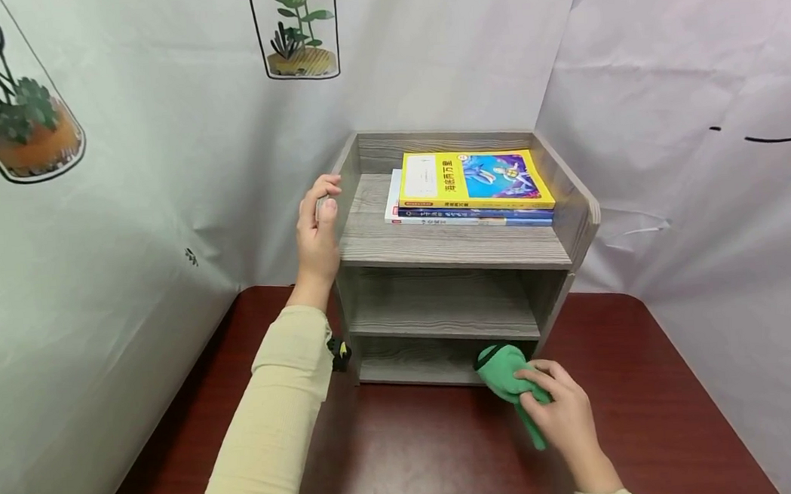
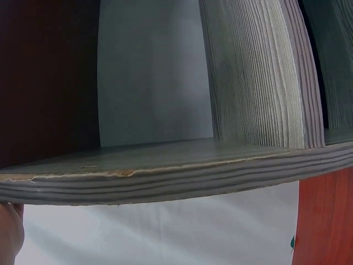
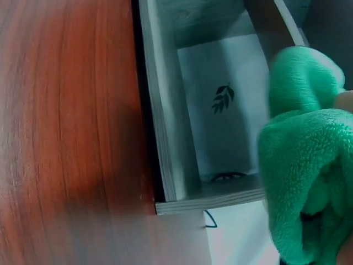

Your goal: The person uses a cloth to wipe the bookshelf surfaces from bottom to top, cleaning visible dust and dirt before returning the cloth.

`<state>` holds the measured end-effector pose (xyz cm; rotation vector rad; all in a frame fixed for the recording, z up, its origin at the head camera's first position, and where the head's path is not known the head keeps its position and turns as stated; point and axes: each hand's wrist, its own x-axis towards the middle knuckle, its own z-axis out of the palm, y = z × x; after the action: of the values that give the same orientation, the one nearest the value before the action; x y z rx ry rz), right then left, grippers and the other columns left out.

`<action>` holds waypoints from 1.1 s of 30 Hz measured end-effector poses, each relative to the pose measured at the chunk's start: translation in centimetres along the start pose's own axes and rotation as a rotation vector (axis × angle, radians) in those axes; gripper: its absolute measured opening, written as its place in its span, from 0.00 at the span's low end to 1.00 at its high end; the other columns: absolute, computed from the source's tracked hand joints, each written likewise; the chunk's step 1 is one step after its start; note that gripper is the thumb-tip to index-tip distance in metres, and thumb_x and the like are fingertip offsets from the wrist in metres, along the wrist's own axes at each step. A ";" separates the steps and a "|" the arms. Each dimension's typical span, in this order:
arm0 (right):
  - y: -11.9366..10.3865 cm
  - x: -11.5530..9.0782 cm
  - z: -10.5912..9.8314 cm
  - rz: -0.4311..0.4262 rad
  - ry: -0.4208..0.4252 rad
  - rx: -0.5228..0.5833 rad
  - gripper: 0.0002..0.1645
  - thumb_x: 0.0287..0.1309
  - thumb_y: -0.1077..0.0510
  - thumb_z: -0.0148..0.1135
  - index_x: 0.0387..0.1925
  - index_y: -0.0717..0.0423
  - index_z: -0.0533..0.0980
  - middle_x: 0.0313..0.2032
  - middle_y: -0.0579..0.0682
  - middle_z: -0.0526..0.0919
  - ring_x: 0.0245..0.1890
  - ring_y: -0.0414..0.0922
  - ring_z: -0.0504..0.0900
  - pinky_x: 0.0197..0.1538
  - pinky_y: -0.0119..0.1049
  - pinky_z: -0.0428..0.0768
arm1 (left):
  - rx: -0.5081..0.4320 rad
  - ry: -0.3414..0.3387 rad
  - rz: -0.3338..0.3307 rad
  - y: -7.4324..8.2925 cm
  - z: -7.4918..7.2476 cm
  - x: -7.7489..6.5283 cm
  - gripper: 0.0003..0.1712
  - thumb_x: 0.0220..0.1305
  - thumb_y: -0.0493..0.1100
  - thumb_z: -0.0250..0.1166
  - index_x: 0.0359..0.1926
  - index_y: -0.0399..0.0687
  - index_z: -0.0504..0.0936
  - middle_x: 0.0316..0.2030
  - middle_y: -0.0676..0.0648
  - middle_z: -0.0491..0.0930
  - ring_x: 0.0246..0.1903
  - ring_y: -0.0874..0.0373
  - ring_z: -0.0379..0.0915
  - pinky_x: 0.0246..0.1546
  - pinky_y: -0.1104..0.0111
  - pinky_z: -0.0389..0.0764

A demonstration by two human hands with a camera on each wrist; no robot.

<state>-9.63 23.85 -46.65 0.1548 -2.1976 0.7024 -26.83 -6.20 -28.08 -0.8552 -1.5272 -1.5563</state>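
A small grey wood-grain shelf unit (image 1: pixel 453 247) stands on a dark red table. My left hand (image 1: pixel 318 225) grips its left side panel near the top, fingers bent at the panel's edge. Low at the front right of the unit, my right hand (image 1: pixel 560 407) pinches a bunched green cloth (image 1: pixel 501 373) with black trim. One end of the cloth hangs down, and its upper part overlaps the bottom compartment. In the right wrist view the fluffy cloth (image 3: pixel 300 149) covers the right side, and the fingers are mostly hidden behind it.
On the unit's top board lies a stack of books, a yellow one (image 1: pixel 476 181) uppermost. Two compartments sit below, split by a middle board (image 1: pixel 444 333). The red-brown tabletop (image 1: pixel 421 442) stretches in front. White sheeting (image 1: pixel 160 178) with printed plants surrounds the table's back and sides.
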 end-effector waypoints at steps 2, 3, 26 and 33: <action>0.0 0.2 0.0 0.063 -0.028 -0.056 0.19 0.29 0.70 0.64 0.28 0.50 0.84 0.35 0.47 0.81 0.33 0.47 0.80 0.35 0.35 0.73 | 0.002 -0.005 -0.006 0.5 -0.1 0.0 0.14 0.62 0.34 0.43 0.40 0.22 0.67 0.50 0.29 0.70 0.54 0.47 0.62 0.57 0.63 0.57; 0.1 0.4 0.0 0.117 -0.044 -0.080 0.19 0.31 0.70 0.64 0.29 0.50 0.84 0.35 0.47 0.81 0.34 0.48 0.80 0.35 0.38 0.74 | 0.005 -0.006 -0.007 0.5 -0.1 0.0 0.14 0.62 0.34 0.43 0.40 0.22 0.67 0.50 0.29 0.70 0.54 0.47 0.62 0.57 0.64 0.56; -0.5 2.1 4.4 0.454 0.284 0.035 0.11 0.39 0.70 0.65 0.26 0.61 0.70 0.32 0.57 0.64 0.30 0.51 0.66 0.34 0.42 0.63 | 0.030 -0.015 -0.012 -2.4 -0.4 -0.2 0.15 0.64 0.39 0.45 0.43 0.30 0.70 0.53 0.38 0.71 0.56 0.53 0.61 0.57 0.63 0.57; -0.5 2.1 4.6 0.492 0.290 0.023 0.11 0.39 0.70 0.65 0.24 0.61 0.70 0.32 0.57 0.64 0.31 0.52 0.67 0.34 0.43 0.64 | 0.042 -0.016 -0.006 -2.4 -0.5 -0.2 0.19 0.64 0.45 0.45 0.42 0.32 0.70 0.53 0.42 0.72 0.56 0.55 0.61 0.56 0.63 0.58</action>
<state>-13.86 21.22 -47.29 -0.4656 -1.9563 0.9505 -28.84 -6.71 -29.45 -0.8424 -1.5694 -1.5200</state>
